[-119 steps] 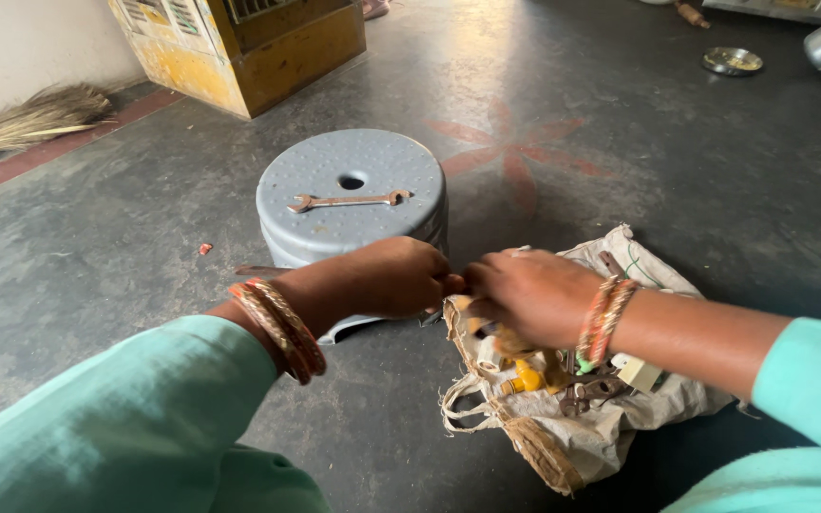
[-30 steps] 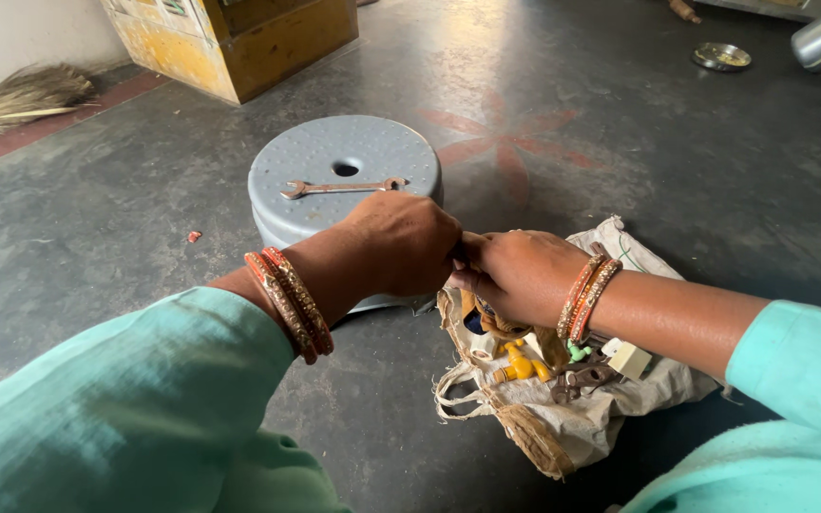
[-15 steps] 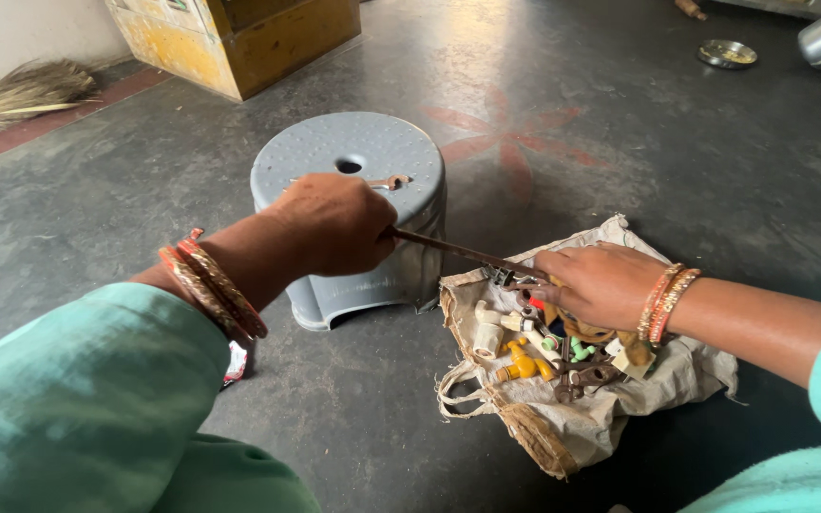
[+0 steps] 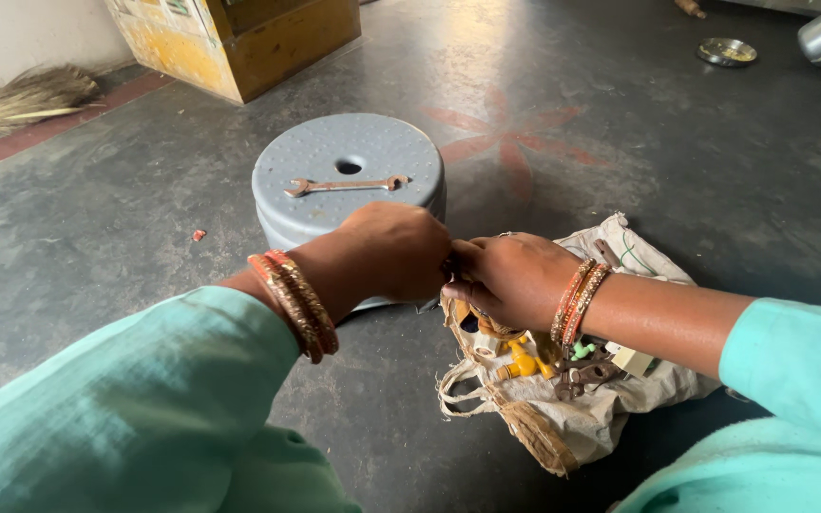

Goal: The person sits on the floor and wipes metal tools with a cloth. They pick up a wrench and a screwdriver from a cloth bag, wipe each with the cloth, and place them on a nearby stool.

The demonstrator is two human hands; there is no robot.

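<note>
Hands are pressed together just in front of the grey stool [image 4: 334, 176]: left hand [image 4: 396, 252] and right hand [image 4: 510, 277] are both curled, contents hidden. A wrench [image 4: 344, 185] lies on it; a cloth bag [image 4: 610, 399] sits beside.

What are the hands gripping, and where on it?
Cannot be told: left hand and right hand meet, closed, at the rim of the cloth bag; whatever is pinched between them is hidden.

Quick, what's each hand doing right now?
Left hand: closed, fingers curled; what it holds is hidden.
Right hand: closed above the open beige cloth bag; contents of its grip cannot be told.
</note>
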